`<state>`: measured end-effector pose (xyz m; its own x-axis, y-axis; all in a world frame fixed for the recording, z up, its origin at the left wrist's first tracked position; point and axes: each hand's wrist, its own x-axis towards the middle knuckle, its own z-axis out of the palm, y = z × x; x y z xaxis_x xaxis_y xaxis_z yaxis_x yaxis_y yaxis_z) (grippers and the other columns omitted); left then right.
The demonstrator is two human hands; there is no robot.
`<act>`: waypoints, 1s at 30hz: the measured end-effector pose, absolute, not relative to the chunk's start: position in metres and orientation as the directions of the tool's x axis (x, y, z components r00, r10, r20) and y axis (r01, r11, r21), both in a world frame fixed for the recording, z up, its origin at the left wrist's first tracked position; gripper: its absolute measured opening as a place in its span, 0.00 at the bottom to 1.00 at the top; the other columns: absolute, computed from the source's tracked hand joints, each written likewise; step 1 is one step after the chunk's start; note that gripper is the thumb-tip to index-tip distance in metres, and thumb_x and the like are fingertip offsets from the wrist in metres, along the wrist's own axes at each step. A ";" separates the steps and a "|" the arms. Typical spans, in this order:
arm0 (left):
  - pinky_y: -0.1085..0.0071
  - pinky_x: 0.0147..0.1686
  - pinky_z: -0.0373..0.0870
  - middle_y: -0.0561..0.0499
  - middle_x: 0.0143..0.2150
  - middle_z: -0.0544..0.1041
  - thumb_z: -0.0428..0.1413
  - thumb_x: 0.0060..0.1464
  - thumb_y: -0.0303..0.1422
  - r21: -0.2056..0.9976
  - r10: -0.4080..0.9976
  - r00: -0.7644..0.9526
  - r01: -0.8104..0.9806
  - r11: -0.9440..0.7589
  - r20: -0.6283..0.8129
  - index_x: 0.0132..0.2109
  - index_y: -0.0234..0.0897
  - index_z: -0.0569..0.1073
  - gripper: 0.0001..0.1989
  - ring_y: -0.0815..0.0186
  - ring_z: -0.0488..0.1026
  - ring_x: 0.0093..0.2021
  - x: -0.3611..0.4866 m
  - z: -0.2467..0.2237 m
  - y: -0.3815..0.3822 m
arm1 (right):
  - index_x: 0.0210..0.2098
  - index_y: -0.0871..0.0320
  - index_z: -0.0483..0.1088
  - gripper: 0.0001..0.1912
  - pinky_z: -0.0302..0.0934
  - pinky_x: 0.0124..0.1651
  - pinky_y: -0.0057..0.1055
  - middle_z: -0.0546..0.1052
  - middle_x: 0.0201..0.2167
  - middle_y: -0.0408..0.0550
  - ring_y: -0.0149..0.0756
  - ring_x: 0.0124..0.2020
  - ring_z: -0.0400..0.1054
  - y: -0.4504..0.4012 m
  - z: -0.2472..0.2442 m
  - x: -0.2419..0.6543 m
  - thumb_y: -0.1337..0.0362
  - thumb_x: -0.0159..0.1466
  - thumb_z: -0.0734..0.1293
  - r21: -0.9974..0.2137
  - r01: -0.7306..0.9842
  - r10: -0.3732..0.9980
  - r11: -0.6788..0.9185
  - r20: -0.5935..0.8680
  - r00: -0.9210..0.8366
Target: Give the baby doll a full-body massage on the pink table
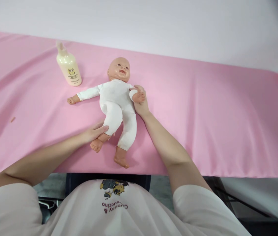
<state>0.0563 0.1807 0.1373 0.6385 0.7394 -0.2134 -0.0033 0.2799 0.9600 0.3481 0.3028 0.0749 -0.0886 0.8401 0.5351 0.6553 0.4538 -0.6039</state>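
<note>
A baby doll (118,95) with a white cloth body lies face up on the pink cloth, its head away from me and its feet near the front edge. My left hand (99,130) is closed round the doll's lower leg on the left, the thumb on top just above the foot and the other fingers mostly hidden beneath. At the doll's right side, my right hand (141,100) holds its arm near the small hand; some of my fingers are hidden behind it. The doll's other arm stretches out to the left.
A pump bottle (70,69) of pale yellow liquid stands left of the doll's head. A small brown piece (12,119) lies on the pink cloth (217,124) at the far left. Behind the table is a white surface (153,26).
</note>
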 end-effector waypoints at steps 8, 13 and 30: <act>0.68 0.38 0.73 0.45 0.37 0.77 0.66 0.47 0.59 0.979 0.594 0.790 0.040 0.200 -0.153 0.44 0.33 0.74 0.33 0.62 0.74 0.37 0.051 0.128 0.190 | 0.55 0.56 0.71 0.32 0.54 0.73 0.55 0.75 0.57 0.56 0.49 0.64 0.67 0.315 0.060 0.355 0.37 0.66 0.63 -0.870 0.286 0.883 0.401 0.451 0.135; 0.69 0.35 0.72 0.48 0.35 0.75 0.69 0.43 0.58 0.975 0.569 0.804 0.060 0.215 -0.175 0.46 0.33 0.73 0.35 0.63 0.72 0.35 0.051 0.134 0.193 | 0.55 0.57 0.68 0.32 0.56 0.72 0.54 0.75 0.56 0.56 0.45 0.63 0.68 0.321 0.052 0.360 0.37 0.68 0.61 -0.923 0.196 0.901 0.330 0.370 0.225; 0.75 0.22 0.63 0.48 0.29 0.74 0.64 0.49 0.59 0.868 0.636 0.703 -0.054 0.494 -0.319 0.40 0.33 0.73 0.31 0.69 0.70 0.25 0.042 0.127 0.206 | 0.47 0.50 0.74 0.18 0.58 0.67 0.56 0.79 0.48 0.51 0.51 0.55 0.70 0.296 0.088 0.344 0.47 0.65 0.68 -0.570 0.641 0.778 0.515 0.624 -0.070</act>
<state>0.0424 0.2059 0.1269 0.7026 0.6363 -0.3186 -0.0544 0.4944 0.8676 0.3444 0.2958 0.0884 -0.0696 0.7780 0.6244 0.6405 0.5147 -0.5699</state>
